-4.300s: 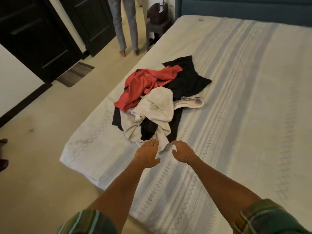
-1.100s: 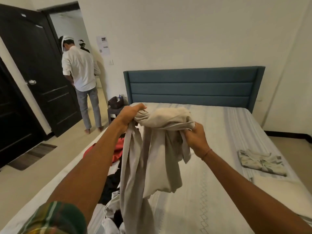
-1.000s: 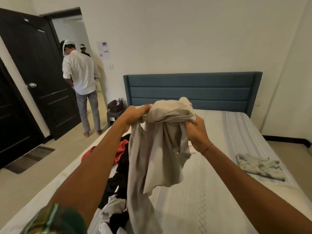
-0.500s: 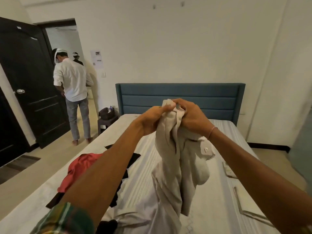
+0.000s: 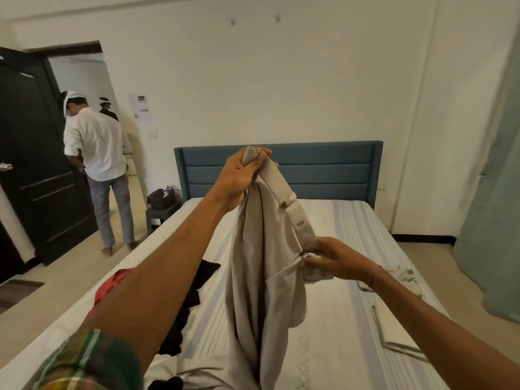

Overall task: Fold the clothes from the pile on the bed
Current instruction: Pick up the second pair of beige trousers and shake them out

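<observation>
The left hand (image 5: 239, 175) is raised in front of the blue headboard (image 5: 323, 170), and one end of a beige garment (image 5: 264, 266) is gripped in its curled fingers. The right hand (image 5: 334, 260) is held lower, to the right of the garment, and a lower part of the buttoned band is pinched between its thumb and fingers. The garment is held in the air above the bed (image 5: 337, 305), hanging in long vertical folds from the left hand, with its lower part reaching down to the mattress. It is plain pale beige, crumpled, with a stitched band carrying small buttons running between the two hands. Left of the garment, on the bed, a red garment (image 5: 112, 285) and a black garment (image 5: 191, 299) are seen in a loose pile. Right of the garment, a folded pale piece (image 5: 405, 274) lies on the bed. Left of the headboard, a person in a white shirt (image 5: 95, 144) stands by a dark door (image 5: 33, 175).
</observation>
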Tool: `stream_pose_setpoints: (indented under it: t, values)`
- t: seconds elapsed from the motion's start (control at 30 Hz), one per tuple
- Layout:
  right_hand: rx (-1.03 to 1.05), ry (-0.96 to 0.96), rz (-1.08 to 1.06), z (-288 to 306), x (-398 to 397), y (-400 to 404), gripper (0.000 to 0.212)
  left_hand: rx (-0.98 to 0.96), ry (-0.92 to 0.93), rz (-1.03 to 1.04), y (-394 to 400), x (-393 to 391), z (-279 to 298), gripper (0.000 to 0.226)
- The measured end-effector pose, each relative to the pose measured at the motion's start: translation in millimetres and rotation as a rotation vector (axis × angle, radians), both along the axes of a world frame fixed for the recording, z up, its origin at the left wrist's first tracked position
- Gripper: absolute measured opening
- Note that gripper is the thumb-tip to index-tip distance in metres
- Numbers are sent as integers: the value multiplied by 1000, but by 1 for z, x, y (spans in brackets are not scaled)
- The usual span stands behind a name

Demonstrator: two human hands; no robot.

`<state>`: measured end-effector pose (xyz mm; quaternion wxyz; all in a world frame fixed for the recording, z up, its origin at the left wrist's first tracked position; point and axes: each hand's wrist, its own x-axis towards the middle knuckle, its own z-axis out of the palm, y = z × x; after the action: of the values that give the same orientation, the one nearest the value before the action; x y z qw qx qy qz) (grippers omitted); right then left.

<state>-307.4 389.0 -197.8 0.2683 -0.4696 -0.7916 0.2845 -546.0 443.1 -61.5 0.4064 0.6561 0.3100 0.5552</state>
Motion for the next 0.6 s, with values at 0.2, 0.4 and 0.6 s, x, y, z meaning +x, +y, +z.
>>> stream_pose_setpoints:
  t: [0.2,0.4,0.6]
  values:
    - [240,61,-139,11,-4,8,36,66,397,371,26,-26,-14,26]
    - [352,-40,-185,23,-9,34,20,206,933,-134,16,-6,-49,63]
    - [313,-124,-200,17,-28,47,26,135,894,-175,47,8,-99,34]
